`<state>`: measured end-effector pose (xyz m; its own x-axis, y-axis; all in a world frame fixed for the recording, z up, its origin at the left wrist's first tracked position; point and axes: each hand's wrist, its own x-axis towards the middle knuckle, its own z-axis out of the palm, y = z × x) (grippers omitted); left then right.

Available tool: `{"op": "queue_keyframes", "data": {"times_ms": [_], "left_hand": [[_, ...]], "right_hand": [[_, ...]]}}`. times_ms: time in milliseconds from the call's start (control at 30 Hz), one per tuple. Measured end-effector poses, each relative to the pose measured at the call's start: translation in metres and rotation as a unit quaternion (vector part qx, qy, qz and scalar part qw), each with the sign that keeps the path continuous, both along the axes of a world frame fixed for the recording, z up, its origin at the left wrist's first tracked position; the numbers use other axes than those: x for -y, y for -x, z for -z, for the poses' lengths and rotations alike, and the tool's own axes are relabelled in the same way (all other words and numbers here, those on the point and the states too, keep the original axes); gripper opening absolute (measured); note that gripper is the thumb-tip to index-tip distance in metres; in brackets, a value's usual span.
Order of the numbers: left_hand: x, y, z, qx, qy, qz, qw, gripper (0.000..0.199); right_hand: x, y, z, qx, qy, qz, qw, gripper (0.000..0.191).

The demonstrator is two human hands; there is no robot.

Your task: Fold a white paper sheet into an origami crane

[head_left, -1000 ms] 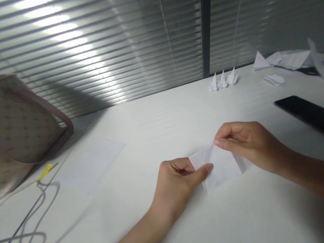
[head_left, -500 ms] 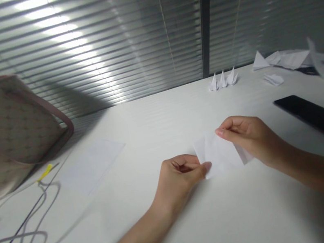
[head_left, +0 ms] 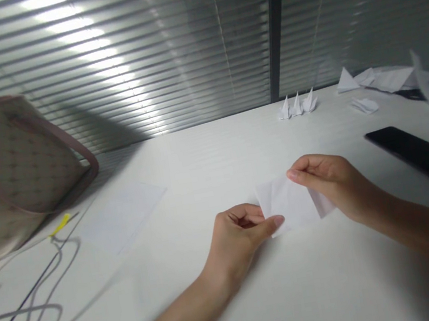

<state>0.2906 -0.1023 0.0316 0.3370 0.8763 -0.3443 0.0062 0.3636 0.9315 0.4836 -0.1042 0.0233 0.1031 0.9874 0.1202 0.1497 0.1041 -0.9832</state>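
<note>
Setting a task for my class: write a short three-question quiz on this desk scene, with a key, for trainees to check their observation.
1. True or false: the left hand and the right hand both hold the white paper sheet.

2. Which object lies on the desk to the right of the right hand?
A. a black smartphone
B. a stapler
C. a coffee mug

3. What stands in a row of three near the window blinds?

Key:
1. True
2. A
3. Folded paper cranes
</note>
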Motion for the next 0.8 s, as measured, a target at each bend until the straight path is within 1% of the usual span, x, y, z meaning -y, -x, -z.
{"op": "queue_keyframes", "data": {"times_ms": [133, 300, 433, 567, 633, 700, 733, 800], "left_hand": [[0.001, 0.001, 0.002, 0.003, 0.018, -0.003, 1.000, 0.023], [0.001, 0.002, 0.002, 0.017, 0.019, 0.002, 1.000, 0.024], [0.001, 0.002, 0.003, 0.024, 0.023, 0.028, 0.999, 0.025], [0.002, 0.003, 0.003, -0.010, 0.021, 0.060, 0.998, 0.021], [0.001, 0.006, 0.001, -0.045, -0.024, 0.062, 0.997, 0.021], [-0.001, 0.009, -0.002, -0.091, -0.128, 0.058, 0.986, 0.021], [-0.002, 0.010, -0.003, -0.115, -0.198, 0.057, 0.972, 0.020], [-0.002, 0.013, -0.005, -0.147, -0.333, 0.055, 0.930, 0.014]], "right_hand": [[-0.002, -0.003, -0.003, -0.006, 0.016, 0.024, 1.000, 0.027], [-0.001, -0.004, -0.006, -0.033, 0.030, 0.019, 0.999, 0.028], [-0.001, -0.003, -0.006, -0.032, 0.026, 0.014, 0.999, 0.028], [-0.001, -0.004, -0.007, -0.023, 0.019, 0.004, 1.000, 0.026], [0.000, -0.004, -0.007, 0.013, -0.006, -0.001, 1.000, 0.022], [0.003, -0.003, -0.007, 0.084, -0.063, -0.015, 0.994, 0.015], [0.005, -0.001, -0.007, 0.123, -0.104, -0.028, 0.987, 0.013], [0.010, 0.002, -0.006, 0.184, -0.200, -0.067, 0.960, 0.009]]}}
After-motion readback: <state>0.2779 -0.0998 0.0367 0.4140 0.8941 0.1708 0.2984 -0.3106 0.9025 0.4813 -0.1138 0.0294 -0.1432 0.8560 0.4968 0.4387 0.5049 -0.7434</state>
